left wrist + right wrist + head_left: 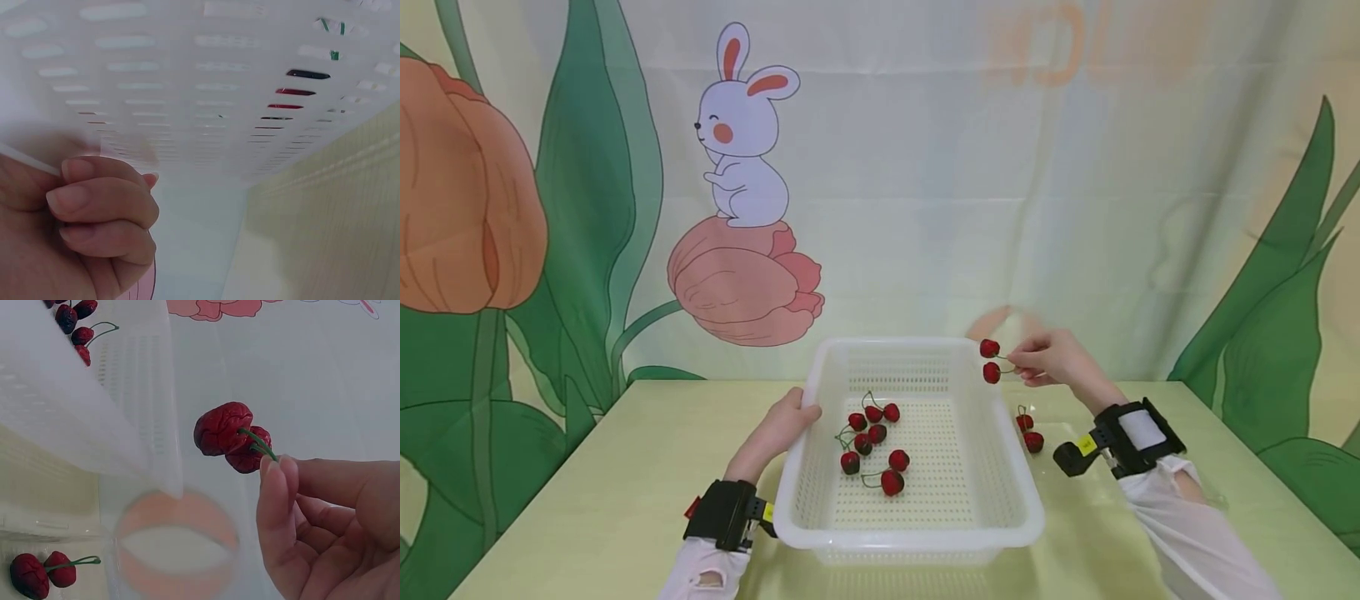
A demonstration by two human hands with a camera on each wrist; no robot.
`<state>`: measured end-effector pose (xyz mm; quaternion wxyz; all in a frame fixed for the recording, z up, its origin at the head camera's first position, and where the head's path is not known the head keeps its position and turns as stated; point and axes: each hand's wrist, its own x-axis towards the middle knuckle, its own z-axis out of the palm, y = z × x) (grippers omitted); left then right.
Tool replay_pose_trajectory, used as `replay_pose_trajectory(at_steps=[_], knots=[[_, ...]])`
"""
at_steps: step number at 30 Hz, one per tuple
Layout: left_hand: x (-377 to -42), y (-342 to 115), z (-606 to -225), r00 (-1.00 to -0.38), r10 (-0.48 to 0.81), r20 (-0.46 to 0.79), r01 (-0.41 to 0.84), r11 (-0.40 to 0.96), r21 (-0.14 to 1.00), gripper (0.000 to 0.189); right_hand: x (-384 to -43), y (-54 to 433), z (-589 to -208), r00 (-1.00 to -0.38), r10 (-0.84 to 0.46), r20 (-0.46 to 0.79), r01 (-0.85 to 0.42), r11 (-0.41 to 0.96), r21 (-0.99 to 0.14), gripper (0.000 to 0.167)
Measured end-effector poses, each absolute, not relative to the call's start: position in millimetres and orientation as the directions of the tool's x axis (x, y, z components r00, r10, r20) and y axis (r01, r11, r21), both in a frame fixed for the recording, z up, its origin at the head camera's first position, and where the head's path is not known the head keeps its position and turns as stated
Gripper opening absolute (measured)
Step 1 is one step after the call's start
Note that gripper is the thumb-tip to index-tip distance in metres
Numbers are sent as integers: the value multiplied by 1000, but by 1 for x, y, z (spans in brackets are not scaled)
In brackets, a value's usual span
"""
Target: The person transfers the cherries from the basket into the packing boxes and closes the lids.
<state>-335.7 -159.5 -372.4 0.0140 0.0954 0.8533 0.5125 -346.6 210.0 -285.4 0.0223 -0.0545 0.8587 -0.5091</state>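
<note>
A white plastic basket (917,537) with slotted walls stands on the table, several red cherries (892,482) lying on its floor toward the left. My left hand (790,418) grips the basket's left rim, thumb over the edge; in the left wrist view its curled fingers (106,200) lie against the outer side. Beside the right far corner, my right hand (1054,358) pinches the green stems of a cherry pair (991,372) between thumb and fingertips. The two fruits hang at the rim's height, seen close up as wrinkled dark red cherries (225,428) in the right wrist view.
Another pair of cherries (1033,442) lies right of the basket, on what looks like a clear tray (1060,475). The pale yellow table (647,475) ends at a printed curtain (910,183) with a rabbit and tulips behind the basket.
</note>
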Motion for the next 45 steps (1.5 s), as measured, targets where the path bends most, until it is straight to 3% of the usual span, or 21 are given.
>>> replay_pose_trajectory(at_steps=[21,45], knots=[[-334,-160,-374,-981,178,79,153,457,876,30,-344,267,-312,-997,-52,-59,18,588,-809,20],[-336,-160,-374,-981,182,64,139,439,888,31,-352,283,-347,-986,-23,-163,108,660,-743,11]])
